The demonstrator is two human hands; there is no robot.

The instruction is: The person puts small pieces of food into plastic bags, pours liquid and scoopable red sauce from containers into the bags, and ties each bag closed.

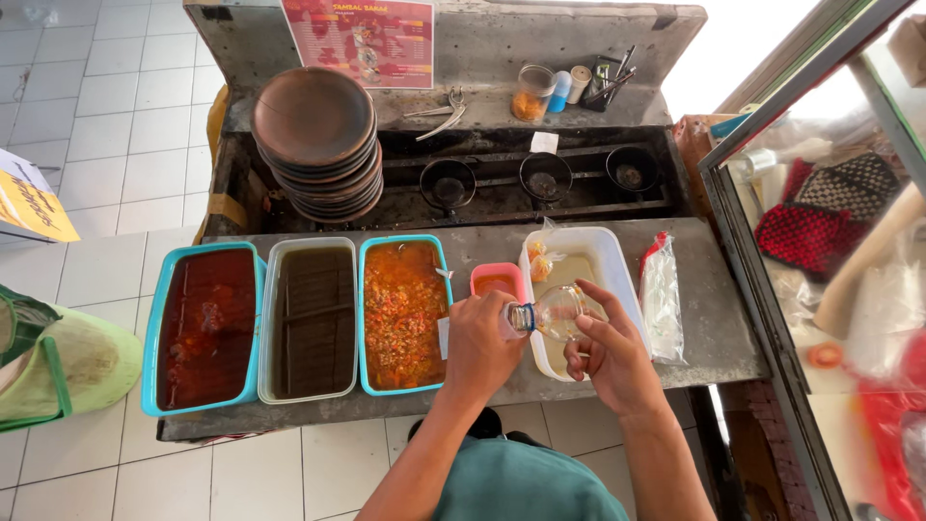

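— What does the head view show at the hands?

— Both hands are on a small clear plastic bottle [552, 313], which lies tilted nearly on its side over the white tub [610, 253] at the right end of the grey table [709, 328]. The left hand [479, 349] is closed round the neck end, its fingers [494, 311] wrapped over the cap. The right hand [608, 352] cups the body from below and behind, fingers [603, 297] curled narrow against the plastic.

— What is in the tub?

— Pale yellowish liquid and two small knotted bags [539, 260] at its far left corner. Just left of it stands a little pink tub [498, 280] of orange sauce.

— And the rest of the table?

— Three long containers side by side: a blue one with dark red sauce [204, 326], a white one with dark brown liquid [313, 320], a blue one with chunky orange sambal [403, 315]. A clear plastic bag [662, 301] lies right of the white tub.

— Behind?

— A stack of brown clay plates [318, 140] and three small black pans [542, 178] on the burners.
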